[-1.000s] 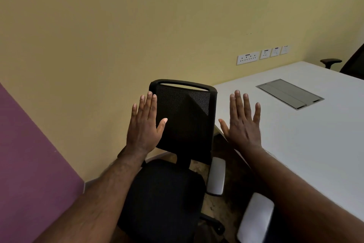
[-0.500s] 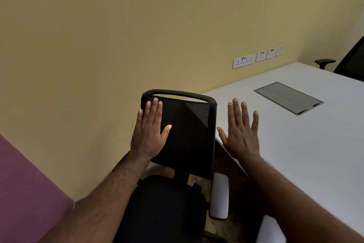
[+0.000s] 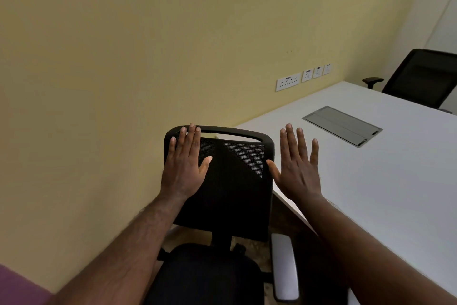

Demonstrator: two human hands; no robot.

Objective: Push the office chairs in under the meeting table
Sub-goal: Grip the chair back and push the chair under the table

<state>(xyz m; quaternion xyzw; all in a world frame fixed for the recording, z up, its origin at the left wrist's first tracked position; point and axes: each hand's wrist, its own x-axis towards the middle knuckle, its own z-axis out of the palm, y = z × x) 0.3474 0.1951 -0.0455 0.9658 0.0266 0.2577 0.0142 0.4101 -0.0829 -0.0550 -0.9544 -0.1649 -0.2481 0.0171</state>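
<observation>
Reaching for mesh-backed office chair [image 3: 232,181] beside worktop [image 3: 371,181]; fingers [image 3: 190,141] spread flat, holding nothing; next, grip backrest, swing toward worktop.

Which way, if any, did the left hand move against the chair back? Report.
Yes: left hand moved right and up, from beside the chair back onto it, fingertips at its top.

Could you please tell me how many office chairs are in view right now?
2: one chair directly ahead beside the table, another at its far side. Others may be hidden.
</observation>
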